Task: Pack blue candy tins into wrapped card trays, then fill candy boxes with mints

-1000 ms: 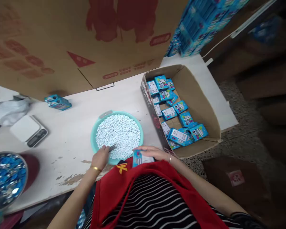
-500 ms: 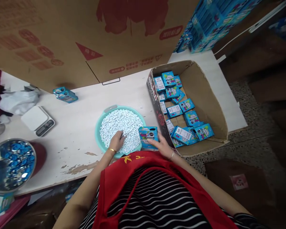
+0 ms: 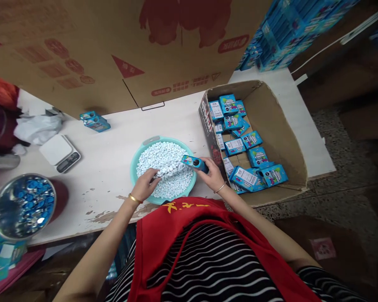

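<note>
My left hand (image 3: 146,183) grips what looks like a clear scoop (image 3: 171,169) heaped with small white candies. It is raised over a turquoise basin (image 3: 133,172) full of the same candies (image 3: 173,189). The scoop's far end points right, close to a small blue candy box (image 3: 194,163). That box is in my right hand (image 3: 212,175), fingers wrapped round it, its narrow side with a dark round spot turned up. Whether the scoop touches the box, I cannot tell.
An open carton (image 3: 282,138) with several blue candy boxes stands at the right. Behind the basin rises a large cardboard box (image 3: 113,42). Leftward are a white scale (image 3: 58,151), a small blue box pair (image 3: 95,121) and a metal pot (image 3: 1,218) of blue-and-silver pieces.
My left hand has come up out of the candies with a loaded scoop. My right hand has turned the blue box from its broad face to its narrow side.
</note>
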`<state>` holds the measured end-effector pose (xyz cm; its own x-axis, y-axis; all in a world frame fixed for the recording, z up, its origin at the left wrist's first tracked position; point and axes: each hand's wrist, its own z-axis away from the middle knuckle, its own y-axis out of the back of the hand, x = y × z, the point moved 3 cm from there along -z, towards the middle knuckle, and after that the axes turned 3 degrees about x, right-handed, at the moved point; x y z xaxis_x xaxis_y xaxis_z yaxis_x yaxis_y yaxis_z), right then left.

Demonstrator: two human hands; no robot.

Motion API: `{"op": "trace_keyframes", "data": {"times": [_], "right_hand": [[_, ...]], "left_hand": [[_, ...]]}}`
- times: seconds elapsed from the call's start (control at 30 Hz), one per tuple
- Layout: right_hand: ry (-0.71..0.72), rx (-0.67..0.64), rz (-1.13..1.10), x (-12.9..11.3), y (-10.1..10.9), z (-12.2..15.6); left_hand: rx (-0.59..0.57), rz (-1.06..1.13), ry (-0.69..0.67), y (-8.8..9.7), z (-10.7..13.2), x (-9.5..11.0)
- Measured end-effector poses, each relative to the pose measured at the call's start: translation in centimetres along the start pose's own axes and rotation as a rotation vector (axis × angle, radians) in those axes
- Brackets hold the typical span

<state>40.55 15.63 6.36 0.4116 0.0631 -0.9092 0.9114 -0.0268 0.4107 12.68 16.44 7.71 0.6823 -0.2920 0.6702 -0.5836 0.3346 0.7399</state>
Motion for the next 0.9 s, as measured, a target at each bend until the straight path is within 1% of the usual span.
{"op": "trace_keyframes", "data": {"times": [0.1,0.2,0.3,0.37,0.47,0.53,0.63,0.7,0.77,0.8,0.83,0.9], "right_hand": [[0.135,-0.068,0.075,-1.1,-0.7,-0.3],[0.229,-0.112,0.108,-2.0,-1.9,-0.7],[0.287,-0.148,0.108,-2.6,-3.2,-0.8],[0.312,-0.160,0.102,-2.8,-3.8,-0.7],[0.320,-0.174,0.098,-2.9,-4.4,-0.5],[0.314,-0.177,0.098,-2.9,-4.6,-0.5],[0.301,-0.180,0.104,-2.8,-4.9,-0.5],[0.293,-0.188,0.109,-2.6,-5.1,-0.4],[0.291,-0.198,0.103,-2.5,-5.2,-0.4],[0.292,-0.200,0.093,-2.3,-5.2,-0.5],[0.290,-0.194,0.080,-2.2,-5.1,-0.6],[0.251,-0.151,0.045,-1.6,-4.9,-1.2]], "left_hand": [[-0.018,-0.030,-0.067,3.3,-0.2,2.3],[-0.107,-0.109,-0.113,5.1,-0.9,4.1],[-0.227,-0.246,-0.110,5.9,-1.6,5.5],[-0.277,-0.353,-0.068,6.3,-2.1,6.4],[-0.308,-0.496,0.007,6.9,-2.5,7.9],[-0.323,-0.569,0.028,7.2,-2.7,9.1],[-0.324,-0.638,0.025,7.3,-2.8,10.8],[-0.328,-0.682,-0.004,7.4,-2.9,11.6],[-0.333,-0.717,-0.043,7.5,-2.8,11.6],[-0.325,-0.720,-0.050,7.7,-2.7,11.2],[-0.301,-0.709,-0.042,7.9,-2.5,10.4],[-0.230,-0.652,0.024,8.2,-1.8,7.6]]}}
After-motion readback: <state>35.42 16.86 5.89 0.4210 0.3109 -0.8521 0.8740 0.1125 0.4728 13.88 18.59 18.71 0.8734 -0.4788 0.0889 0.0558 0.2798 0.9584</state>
